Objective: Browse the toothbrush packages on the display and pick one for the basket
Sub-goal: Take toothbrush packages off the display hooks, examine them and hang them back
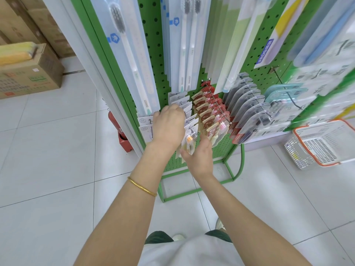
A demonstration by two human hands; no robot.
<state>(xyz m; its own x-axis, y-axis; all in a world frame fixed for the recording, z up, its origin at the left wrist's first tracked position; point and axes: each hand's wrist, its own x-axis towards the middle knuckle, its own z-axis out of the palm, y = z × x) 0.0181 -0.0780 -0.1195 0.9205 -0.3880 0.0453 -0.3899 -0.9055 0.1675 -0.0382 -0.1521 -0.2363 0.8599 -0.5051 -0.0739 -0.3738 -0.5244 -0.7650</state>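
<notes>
Head view: the person is standing at the green pegboard display and is working on the low row of white-carded toothbrush packages. The row is hanging on a hook, below the long clear packs and just beside the red-carded packages on its right. The right hand is gripping the lower end of the front package, the one showing an orange brush head. The thumb is lying under it and the fingers are curling up its far side, so that grip is narrow and is holding the package. The left hand is reaching over the card tops near the hook with its back toward the camera. Its fingers are hidden, so I cannot tell whether its grip is pinching a card or only touching. The front package appears to be hanging on the hook, not yet free. To do this step well, the left hand should be steadying the cards behind while the right hand is drawing the chosen card straight outward along the wire. Twisting is likely to be dragging neighbouring cards off with it. The basket is sitting on the floor, well apart to the right, so the carry is calling for a turn that way.
</notes>
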